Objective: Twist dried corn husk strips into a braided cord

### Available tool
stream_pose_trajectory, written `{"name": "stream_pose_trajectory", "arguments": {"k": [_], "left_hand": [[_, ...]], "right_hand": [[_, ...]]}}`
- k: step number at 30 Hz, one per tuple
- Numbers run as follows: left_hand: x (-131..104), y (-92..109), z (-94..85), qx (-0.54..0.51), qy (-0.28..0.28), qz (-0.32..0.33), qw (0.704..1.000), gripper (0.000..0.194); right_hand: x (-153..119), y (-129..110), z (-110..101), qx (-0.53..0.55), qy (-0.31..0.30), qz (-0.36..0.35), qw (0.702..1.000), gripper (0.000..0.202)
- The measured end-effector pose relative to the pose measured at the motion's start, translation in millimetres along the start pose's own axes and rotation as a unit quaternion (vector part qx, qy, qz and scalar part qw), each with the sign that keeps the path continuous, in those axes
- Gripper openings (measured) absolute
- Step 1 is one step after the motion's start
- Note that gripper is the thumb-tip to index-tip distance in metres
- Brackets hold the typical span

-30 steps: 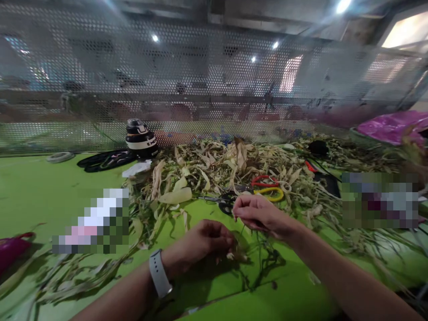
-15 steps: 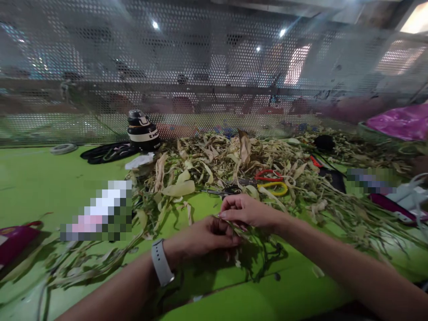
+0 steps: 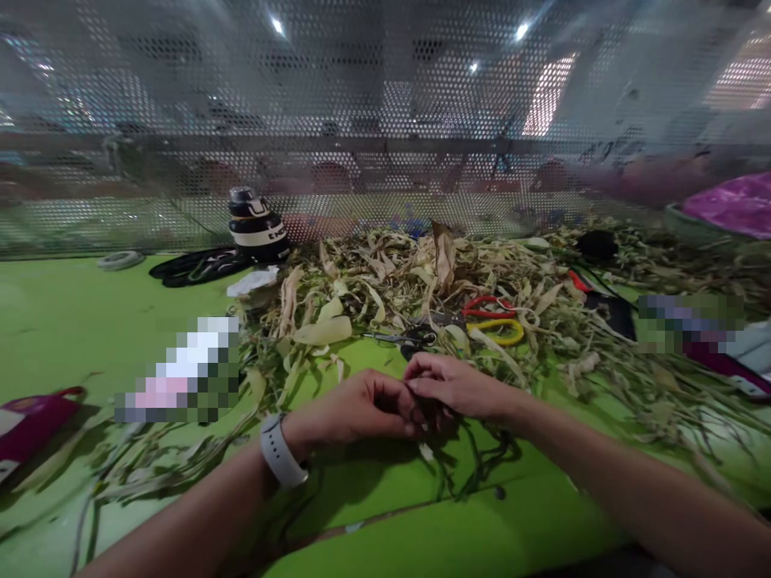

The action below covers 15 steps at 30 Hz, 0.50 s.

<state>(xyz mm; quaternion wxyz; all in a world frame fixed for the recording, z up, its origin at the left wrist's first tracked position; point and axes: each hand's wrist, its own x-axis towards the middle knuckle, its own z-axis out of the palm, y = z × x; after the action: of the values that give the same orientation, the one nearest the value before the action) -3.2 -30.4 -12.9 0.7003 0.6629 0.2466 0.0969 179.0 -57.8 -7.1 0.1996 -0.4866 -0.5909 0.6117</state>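
Note:
Over the green table (image 3: 482,538), my left hand (image 3: 365,408), with a white watch strap (image 3: 282,451) on its wrist, is closed in a pinch. My right hand (image 3: 461,387) is also closed, its fingertips meeting those of the left. A thin plant stem (image 3: 426,451) with a pale end hangs under the joined fingers; the fingers hide most of it. Below and to the right lie green stems (image 3: 485,466) on the tabletop. Just beyond my hands rest black scissors (image 3: 415,334) and scissors with red and yellow handles (image 3: 497,331).
A large heap of dried leaves and stems (image 3: 385,273) spreads across the back. To its left stand a black-and-white bottle (image 3: 259,229) and a black cord or strap (image 3: 196,266). A perforated metal screen (image 3: 361,104) closes off the far side. A pink plastic bag (image 3: 732,205) is at right.
Both hands stay together, still pinching. My left hand has turned slightly and risen a little, and the stem between the fingers is less visible. The view has shifted slightly.

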Motion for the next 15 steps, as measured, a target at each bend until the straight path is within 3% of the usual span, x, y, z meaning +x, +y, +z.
{"name": "stream_pose_trajectory", "arguments": {"k": [4,7,15], "left_hand": [[-2,8,0.1,0.093,0.036,-0.006,0.995,0.014],[-7,16,3.7,0.2,0.081,0.03,0.976,0.013],[-16,16,16.1,0.478,0.167,0.076,0.859,0.022]], "right_hand": [[1,-1,2,-0.009,0.005,0.016,1.0,0.008],[3,0,1,-0.02,0.011,0.008,1.0,0.008],[5,4,-3,-0.069,0.026,-0.052,0.996,0.006]]}}
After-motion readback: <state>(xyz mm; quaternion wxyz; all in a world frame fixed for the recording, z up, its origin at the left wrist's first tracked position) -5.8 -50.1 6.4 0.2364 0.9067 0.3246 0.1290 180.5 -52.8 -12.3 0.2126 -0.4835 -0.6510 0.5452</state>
